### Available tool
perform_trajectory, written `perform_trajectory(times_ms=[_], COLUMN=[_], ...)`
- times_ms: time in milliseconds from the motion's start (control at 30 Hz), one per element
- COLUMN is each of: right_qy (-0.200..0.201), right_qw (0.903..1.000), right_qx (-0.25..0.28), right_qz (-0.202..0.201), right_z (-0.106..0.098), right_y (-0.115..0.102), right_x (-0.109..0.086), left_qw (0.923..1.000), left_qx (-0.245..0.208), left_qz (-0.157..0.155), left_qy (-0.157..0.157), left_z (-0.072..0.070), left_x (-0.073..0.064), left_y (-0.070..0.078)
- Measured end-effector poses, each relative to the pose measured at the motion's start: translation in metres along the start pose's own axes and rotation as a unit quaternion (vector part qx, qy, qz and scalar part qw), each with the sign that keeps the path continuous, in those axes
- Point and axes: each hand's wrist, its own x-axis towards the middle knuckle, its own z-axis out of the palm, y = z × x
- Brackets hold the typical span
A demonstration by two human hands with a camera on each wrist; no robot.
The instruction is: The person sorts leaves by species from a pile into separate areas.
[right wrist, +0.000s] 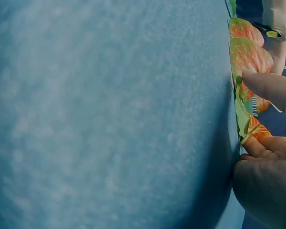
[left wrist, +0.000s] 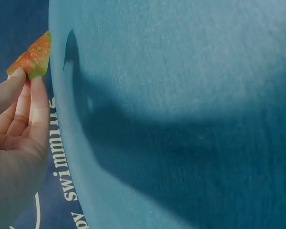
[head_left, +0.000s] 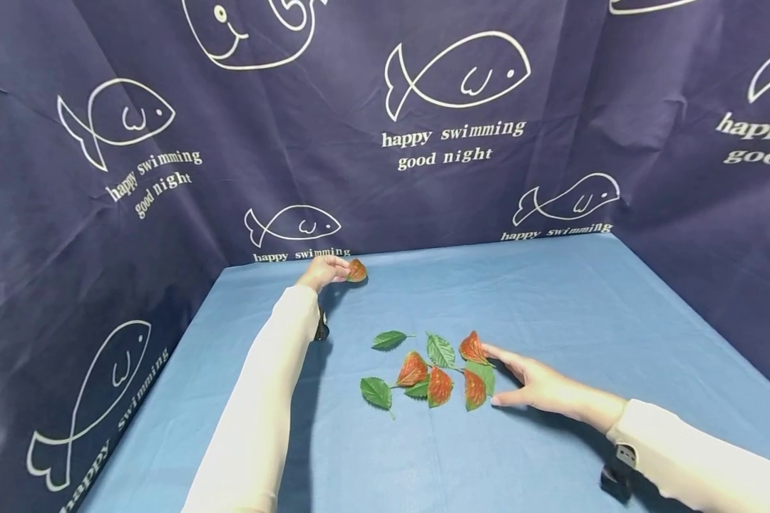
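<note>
Near the far left of the table, my left hand [head_left: 326, 271] pinches a red-orange leaf [head_left: 357, 271] between thumb and fingertips. In the left wrist view that leaf [left wrist: 34, 58] shows green along its edge. My right hand [head_left: 542, 385] is at the right side of a group of leaves, thumb and fingers spread apart. Its fingertips are right at an upper red leaf [head_left: 472, 348], and its thumb is beside a lower red leaf [head_left: 475, 389]. Under these two lies a partly covered green leaf [head_left: 485, 373]. In the right wrist view, the thumb overlaps a red-green leaf [right wrist: 250, 57].
More leaves lie left of my right hand: red ones [head_left: 412, 369] [head_left: 439, 387] and green ones [head_left: 390, 340] [head_left: 376, 392] [head_left: 440, 350]. A blue cloth [head_left: 385, 463] covers the table. Dark fish-printed curtains [head_left: 359, 178] hang behind it and along both sides.
</note>
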Motion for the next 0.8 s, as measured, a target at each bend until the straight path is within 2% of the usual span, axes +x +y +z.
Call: perform_trajectory(times_ms=[67, 133, 233, 267, 300, 367, 467, 500, 600, 700, 733, 800], right_qy=[0.003, 0.005, 0.006, 0.007, 0.008, 0.010, 0.014, 0.015, 0.016, 0.015, 0.015, 0.014], right_qw=[1.0000, 1.0000, 0.9999, 0.9999, 0.9999, 0.9998, 0.9997, 0.9997, 0.9998, 0.9998, 0.9998, 0.9998], right_qx=[0.000, 0.000, 0.002, 0.003, 0.003, 0.003, -0.002, -0.004, -0.004, -0.002, -0.001, -0.003], right_qz=[-0.002, -0.005, -0.010, -0.011, -0.012, -0.016, -0.019, -0.020, -0.015, -0.014, -0.014, -0.016], right_z=[0.000, 0.000, 0.000, 0.001, 0.001, 0.002, 0.003, 0.003, 0.003, 0.004, 0.003, 0.003], right_y=[-0.001, -0.001, -0.001, -0.001, 0.000, 0.001, 0.002, 0.002, 0.001, -0.001, -0.001, -0.001], right_x=[0.000, 0.000, -0.001, -0.001, -0.001, -0.001, -0.001, -0.001, -0.001, -0.001, -0.001, -0.001], left_qw=[0.9999, 0.9987, 0.9980, 0.9985, 0.9985, 0.9992, 0.9987, 0.9986, 0.9972, 0.9943, 0.9919, 0.9903], left_qx=[-0.007, -0.028, -0.031, -0.020, -0.014, 0.012, 0.042, 0.042, 0.068, 0.103, 0.125, 0.137], left_qz=[0.006, 0.028, 0.031, 0.026, 0.028, 0.014, 0.012, 0.016, 0.020, 0.018, 0.010, 0.014], left_qy=[-0.013, -0.031, -0.045, -0.044, -0.044, -0.034, -0.026, -0.026, -0.025, -0.024, -0.019, -0.018], left_z=[0.000, -0.007, -0.016, -0.017, -0.020, -0.020, -0.019, -0.020, -0.022, -0.022, -0.021, -0.021], left_x=[0.001, 0.025, 0.065, 0.072, 0.087, 0.094, 0.102, 0.109, 0.114, 0.114, 0.110, 0.106], left_y=[0.001, -0.020, -0.056, -0.061, -0.074, -0.081, -0.087, -0.093, -0.097, -0.097, -0.092, -0.089])
